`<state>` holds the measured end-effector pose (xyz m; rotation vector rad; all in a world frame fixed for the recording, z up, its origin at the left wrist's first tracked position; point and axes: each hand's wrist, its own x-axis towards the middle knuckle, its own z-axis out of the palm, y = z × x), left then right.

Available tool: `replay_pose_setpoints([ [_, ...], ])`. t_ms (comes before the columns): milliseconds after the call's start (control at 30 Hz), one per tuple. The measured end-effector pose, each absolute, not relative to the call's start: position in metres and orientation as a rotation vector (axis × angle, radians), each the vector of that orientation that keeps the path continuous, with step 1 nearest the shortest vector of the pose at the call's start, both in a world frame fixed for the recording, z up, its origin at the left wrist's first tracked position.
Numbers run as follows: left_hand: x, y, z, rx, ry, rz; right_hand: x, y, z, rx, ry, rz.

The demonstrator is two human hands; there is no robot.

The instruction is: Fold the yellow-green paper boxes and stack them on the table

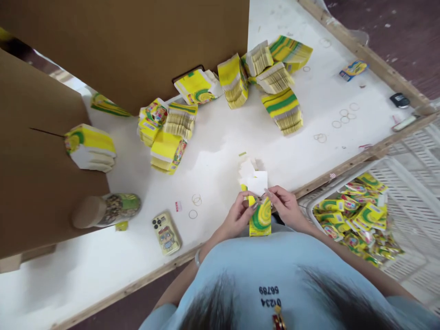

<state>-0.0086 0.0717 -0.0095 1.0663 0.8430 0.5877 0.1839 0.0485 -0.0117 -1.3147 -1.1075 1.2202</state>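
Note:
A small yellow carton (260, 222) with a green swirl hangs upright near the table's front edge, close to my body. Its white flap (258, 184) stands up at the far end. My left hand (239, 215) grips the carton's left side, thumb on the printed front. At the upper right corner, by the opening, my right hand (284, 207) pinches the edge with thumb and forefinger; whether something small is also between those fingers I cannot tell. Just beyond the hands lie pale folded cartons (246, 167), partly covered by the flap.
Bundles of flat yellow cartons (233, 80) lie along the back beside large brown cardboard boxes (144, 41). To the left are a phone (167, 233) and a jar (120, 210). Rubber bands (344, 113) are scattered about. A white basket (311, 206) with filled yellow packs stands at right.

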Motion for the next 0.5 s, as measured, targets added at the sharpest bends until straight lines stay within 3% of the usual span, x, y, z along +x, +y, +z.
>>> replay_pose_setpoints([
  [200, -0.005, 0.075, -0.004, 1.272, 1.008, 0.702, 0.182, 0.047, -0.015, -1.335, -1.201, 0.955],
  [333, -0.007, 0.075, -0.001, 1.264, 0.996, 0.600, 0.199, 0.045, -0.021, -1.134, -1.604, 0.794],
  [500, -0.008, 0.079, 0.005, 1.343, 1.028, 0.620, 0.200, 0.041, -0.009, -1.154, -1.524, 1.247],
])
